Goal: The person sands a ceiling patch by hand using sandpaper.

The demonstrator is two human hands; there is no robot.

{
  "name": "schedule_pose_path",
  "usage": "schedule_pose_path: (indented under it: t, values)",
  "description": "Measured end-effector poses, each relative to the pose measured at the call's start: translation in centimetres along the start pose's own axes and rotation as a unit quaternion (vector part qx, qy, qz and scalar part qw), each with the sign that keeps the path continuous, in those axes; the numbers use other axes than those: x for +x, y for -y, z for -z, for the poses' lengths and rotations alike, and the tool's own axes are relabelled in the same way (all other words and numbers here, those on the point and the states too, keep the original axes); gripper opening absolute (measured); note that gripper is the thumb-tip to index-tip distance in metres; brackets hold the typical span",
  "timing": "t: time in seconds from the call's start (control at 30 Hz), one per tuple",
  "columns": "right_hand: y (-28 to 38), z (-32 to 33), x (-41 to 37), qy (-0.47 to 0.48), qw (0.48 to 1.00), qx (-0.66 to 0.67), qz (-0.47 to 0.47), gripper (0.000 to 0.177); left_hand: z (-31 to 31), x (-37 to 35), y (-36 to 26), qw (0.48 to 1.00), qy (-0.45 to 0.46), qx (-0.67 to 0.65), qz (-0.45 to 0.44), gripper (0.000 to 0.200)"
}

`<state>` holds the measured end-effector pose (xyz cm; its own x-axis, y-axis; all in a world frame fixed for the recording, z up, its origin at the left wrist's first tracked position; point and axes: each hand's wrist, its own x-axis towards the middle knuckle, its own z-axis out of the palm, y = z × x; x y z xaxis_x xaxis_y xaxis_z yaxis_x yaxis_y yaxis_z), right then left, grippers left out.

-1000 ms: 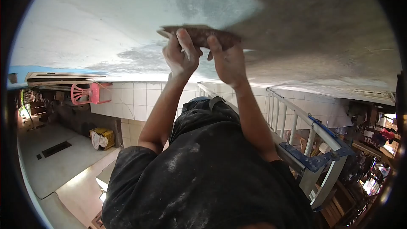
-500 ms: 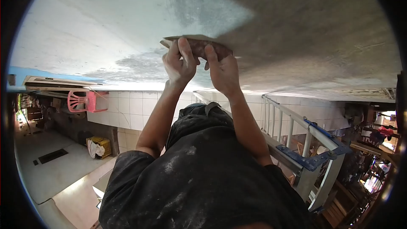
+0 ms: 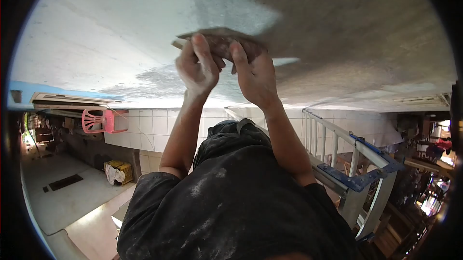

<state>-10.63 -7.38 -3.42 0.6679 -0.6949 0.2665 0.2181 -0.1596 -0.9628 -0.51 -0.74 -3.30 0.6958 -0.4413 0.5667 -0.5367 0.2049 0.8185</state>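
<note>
My left hand [image 3: 197,65] and my right hand [image 3: 255,72] are both closed on a dusty brown sheet of sandpaper [image 3: 221,43], which seems folded or wrapped round something I cannot make out. Thumbs lie on its near side, and most other fingers are hidden behind or under it. The sandpaper is against the grey-white plastered surface [image 3: 144,28], slightly blurred, with a loose edge sticking out at its left end. White dust coats both hands. A darker brown-grey patch [image 3: 328,24] spreads over the plaster to the right.
An aluminium ladder [image 3: 335,149] with blue joints stands close on my right. A pink plastic chair [image 3: 108,121] is off to the left on pale tiles [image 3: 149,127]. Further down are a yellow crate [image 3: 126,173] with a white cloth and the grey floor [image 3: 67,202].
Both hands have slid the sandpaper a little upward and to the left across the plaster. The background has shifted slightly right and down with my head.
</note>
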Motion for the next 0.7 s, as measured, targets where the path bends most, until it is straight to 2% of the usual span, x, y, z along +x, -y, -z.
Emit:
schedule_pose_path:
  t: [0.07, 0.17, 0.2, 0.23, 0.27, 0.3, 0.37, 0.4, 0.5, 0.53, 0.63, 0.7]
  values:
    - [0.9, 0.4, 0.7, 0.015, 0.998, -0.058, 0.009, 0.027, -0.3, 0.7, -0.8, 0.999, -0.008, -0.038, -0.004, 0.05]
    - [-1.9, 0.4, 0.0, 0.025, 1.0, -0.001, -0.003, 0.027, 0.2, -0.7, 1.4, 0.998, 0.022, 0.049, -0.015, 0.043]
    - [-2.7, 0.2, -0.4, 0.024, 0.998, 0.045, 0.022, 0.03, 0.0, -1.9, 3.1, 0.999, 0.025, 0.043, 0.0, 0.042]
    - [-3.0, 0.1, -0.8, 0.01, 1.0, 0.029, -0.007, 0.03, 0.1, -2.8, 4.9, 0.999, 0.023, 0.04, 0.014, 0.041]
    - [-3.1, 0.0, -1.4, -0.003, 0.999, 0.014, -0.036, 0.031, -0.1, -3.3, 5.2, 0.999, 0.017, 0.034, 0.022, 0.051]
    - [-3.4, -0.1, -1.5, -0.015, 0.998, 0.0, -0.066, 0.032, 0.0, -2.7, 4.1, 0.999, 0.021, 0.044, -0.003, 0.051]
    - [-2.1, -0.1, -0.5, -0.015, 0.999, 0.039, -0.032, 0.032, 0.0, -1.1, 2.0, 0.999, 0.018, 0.04, -0.016, 0.05]
    - [-0.9, 0.0, 0.0, -0.003, 0.999, 0.033, -0.018, 0.032, -0.1, -0.3, 0.1, 0.999, 0.007, 0.034, 0.025, 0.05]
    - [-0.2, 0.2, 0.5, 0.021, 0.999, 0.02, 0.032, 0.032, -0.3, 0.3, -0.6, 1.0, -0.015, 0.0, 0.014, 0.051]
    - [-0.1, 0.2, 0.7, 0.022, 0.998, 0.015, 0.053, 0.032, -0.5, -0.3, 0.1, 0.999, -0.022, 0.025, 0.001, 0.052]
    - [-5.0, -0.1, -1.3, -0.006, 0.999, -0.029, -0.024, 0.03, -0.2, -3.4, 5.2, 0.999, 0.002, 0.027, 0.018, 0.05]
    - [-4.9, -0.3, -1.3, -0.008, 0.998, -0.02, -0.06, 0.029, 0.0, -3.1, 4.4, 0.999, 0.013, 0.03, 0.029, 0.05]
